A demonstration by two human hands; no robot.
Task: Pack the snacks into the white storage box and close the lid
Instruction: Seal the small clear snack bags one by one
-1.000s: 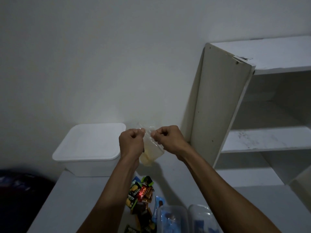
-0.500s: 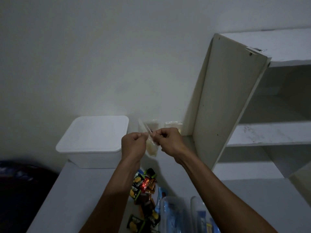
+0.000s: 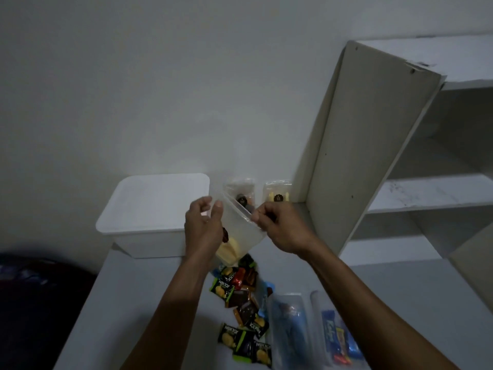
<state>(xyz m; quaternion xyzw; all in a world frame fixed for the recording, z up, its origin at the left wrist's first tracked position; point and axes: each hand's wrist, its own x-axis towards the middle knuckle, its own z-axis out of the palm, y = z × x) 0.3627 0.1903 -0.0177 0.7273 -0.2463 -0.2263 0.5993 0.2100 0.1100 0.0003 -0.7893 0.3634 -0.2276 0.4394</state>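
Both hands work a clear snack bag (image 3: pixel 241 231): right hand (image 3: pixel 280 225) pinches its rim, left hand (image 3: pixel 204 225) loosely cups it. White storage box (image 3: pixel 152 209), at nine o'clock, needs its lid off next.

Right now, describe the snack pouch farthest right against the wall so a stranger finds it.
Start at the white shelf unit. At the foot of its side panel, by the wall, stands a clear pouch holding pale yellow snacks, with a dark round label. Its neighbour pouch looks darker inside.

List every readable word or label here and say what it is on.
"nextar": green snack packet.
"nextar": green packet nearer the camera.
Blue packet: white lettering, too blurred to read.
Dark round labels on two clear packs by the wall: too small.
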